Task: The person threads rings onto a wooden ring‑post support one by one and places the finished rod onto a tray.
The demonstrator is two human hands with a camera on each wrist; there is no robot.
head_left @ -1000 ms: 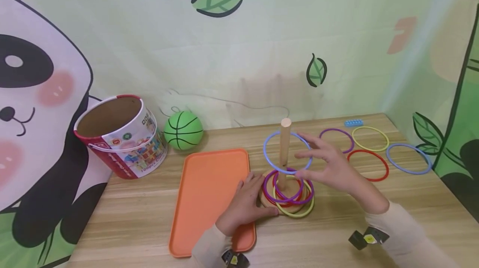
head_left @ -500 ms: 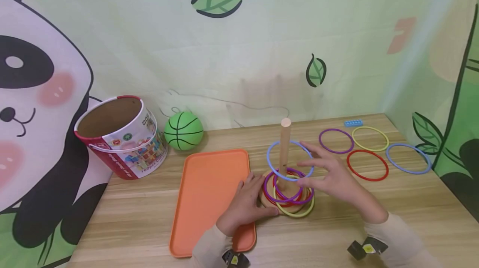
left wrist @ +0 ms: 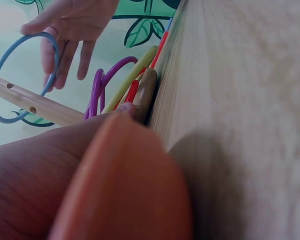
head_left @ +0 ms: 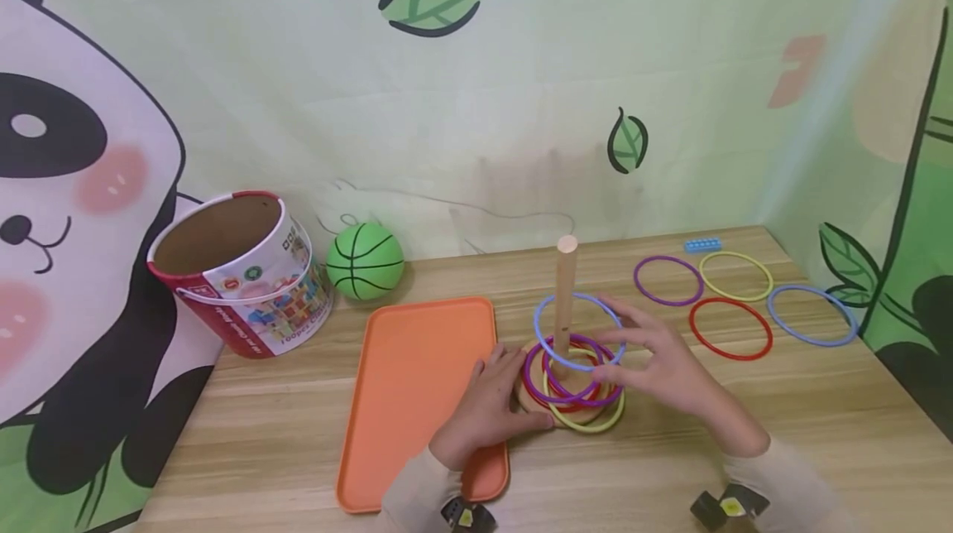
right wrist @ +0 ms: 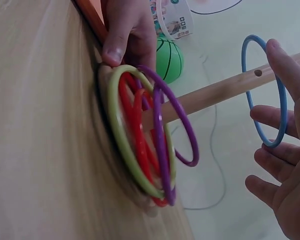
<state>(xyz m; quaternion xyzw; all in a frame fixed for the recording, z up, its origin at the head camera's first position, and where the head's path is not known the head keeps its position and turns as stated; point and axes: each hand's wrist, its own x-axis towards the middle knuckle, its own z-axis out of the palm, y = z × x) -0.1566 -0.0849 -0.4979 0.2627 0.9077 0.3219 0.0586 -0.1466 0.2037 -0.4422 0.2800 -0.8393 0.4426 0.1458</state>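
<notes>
While the right hand (head_left: 658, 363) pinches a blue ring (right wrist: 283, 107) between thumb and finger, its other fingers held apart, the ring circles a wooden peg (head_left: 566, 272) at a tilt, above the rest of the stack. Below it, purple rings (right wrist: 162, 162), red rings (right wrist: 137, 120) and a yellow ring (right wrist: 114, 117) lie unevenly around the foot of the peg. The left hand's (head_left: 487, 409) grip is wide, thumb and fingers apart and touching the edge of the round base (head_left: 533, 406). Just beside that hand is an orange tray (head_left: 424, 384) on the surface (head_left: 283, 425), with a green ball (head_left: 365, 260) and a bucket (head_left: 260, 301) farther back.
</notes>
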